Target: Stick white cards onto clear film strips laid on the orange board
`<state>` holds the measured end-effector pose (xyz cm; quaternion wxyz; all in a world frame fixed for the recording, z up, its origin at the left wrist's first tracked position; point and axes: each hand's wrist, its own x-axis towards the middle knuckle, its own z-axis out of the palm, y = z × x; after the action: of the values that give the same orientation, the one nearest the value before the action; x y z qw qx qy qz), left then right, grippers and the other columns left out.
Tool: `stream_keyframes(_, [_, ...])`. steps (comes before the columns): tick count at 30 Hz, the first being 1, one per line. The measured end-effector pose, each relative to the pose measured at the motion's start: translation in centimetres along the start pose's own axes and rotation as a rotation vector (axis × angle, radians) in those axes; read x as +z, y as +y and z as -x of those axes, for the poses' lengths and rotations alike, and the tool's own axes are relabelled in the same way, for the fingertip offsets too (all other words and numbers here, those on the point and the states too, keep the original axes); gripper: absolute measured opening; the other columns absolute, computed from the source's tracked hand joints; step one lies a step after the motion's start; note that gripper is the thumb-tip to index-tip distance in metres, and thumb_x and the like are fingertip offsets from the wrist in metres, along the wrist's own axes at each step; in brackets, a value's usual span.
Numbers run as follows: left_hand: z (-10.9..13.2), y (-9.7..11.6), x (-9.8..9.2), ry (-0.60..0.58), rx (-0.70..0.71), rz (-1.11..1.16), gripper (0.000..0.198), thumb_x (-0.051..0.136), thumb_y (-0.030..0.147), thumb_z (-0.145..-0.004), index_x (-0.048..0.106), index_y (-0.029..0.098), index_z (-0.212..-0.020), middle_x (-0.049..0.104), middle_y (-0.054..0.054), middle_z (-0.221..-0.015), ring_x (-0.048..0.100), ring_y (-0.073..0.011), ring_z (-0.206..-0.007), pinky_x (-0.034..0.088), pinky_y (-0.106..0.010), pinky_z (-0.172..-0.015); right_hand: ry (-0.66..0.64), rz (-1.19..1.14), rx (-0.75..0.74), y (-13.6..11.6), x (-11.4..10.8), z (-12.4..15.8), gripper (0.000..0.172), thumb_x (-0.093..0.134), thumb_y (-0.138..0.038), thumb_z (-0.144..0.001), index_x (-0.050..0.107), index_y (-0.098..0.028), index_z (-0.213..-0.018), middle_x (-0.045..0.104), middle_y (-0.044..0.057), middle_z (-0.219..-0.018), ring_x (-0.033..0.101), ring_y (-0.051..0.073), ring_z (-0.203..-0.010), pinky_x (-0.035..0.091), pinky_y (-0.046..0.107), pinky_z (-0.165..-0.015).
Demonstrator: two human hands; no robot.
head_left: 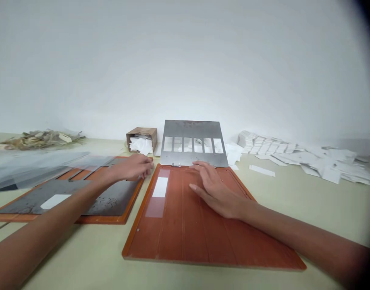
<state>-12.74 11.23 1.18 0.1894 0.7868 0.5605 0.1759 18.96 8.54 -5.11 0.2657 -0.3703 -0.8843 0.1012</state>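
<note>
My right hand (217, 189) lies flat with its fingers apart on an orange-brown hinged board (179, 233), close to the board's top edge. A white strip (160, 187) sits on the board's left side, over a translucent patch. Behind the hinge, a steel stencil plate (193, 133) with several rectangular windows stands tilted up. My left hand (132, 167) has its fingers curled together at the right edge of a second orange board (123, 217), which carries a dark grey speckled sheet (112, 197) and a white rectangle (55, 201). Nothing shows in that hand.
A cardboard box (142, 139) of white papers stands behind the boards. Stacks and loose white cards (294, 155) spread across the back right, and a lone strip (262, 170) lies nearer. A clear plastic sheet (36, 171) and a crumpled pile (41, 140) are at left.
</note>
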Motion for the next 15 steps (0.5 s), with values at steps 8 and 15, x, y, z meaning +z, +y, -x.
stream_keyframes(8, [-0.6, 0.1, 3.3, -0.05, 0.039, 0.098, 0.024, 0.048, 0.039, -0.087, 0.063, 0.021, -0.093, 0.074, -0.005, -0.079, 0.073, -0.0235, -0.073, 0.054, -0.031, -0.066, -0.236, -0.003, 0.047, 1.1, -3.0, 2.9, 0.057, 0.039, -0.062, -0.102, 0.028, -0.04, -0.153, 0.022, 0.003, -0.165, 0.019, 0.029, -0.154, 0.018, 0.061, -0.124])
stream_keyframes(15, [0.9, 4.4, 7.0, 0.105, 0.132, 0.052, 0.018, 0.051, 0.035, -0.091, 0.053, 0.023, -0.077, 0.064, 0.001, -0.063, 0.058, -0.0194, -0.061, 0.038, -0.03, -0.058, -0.236, -0.177, 0.1, 0.8, -6.6, 6.3, 0.049, 0.062, -0.055, -0.095, 0.051, -0.043, -0.142, 0.042, 0.0, -0.155, 0.039, 0.027, -0.145, 0.034, 0.053, -0.12])
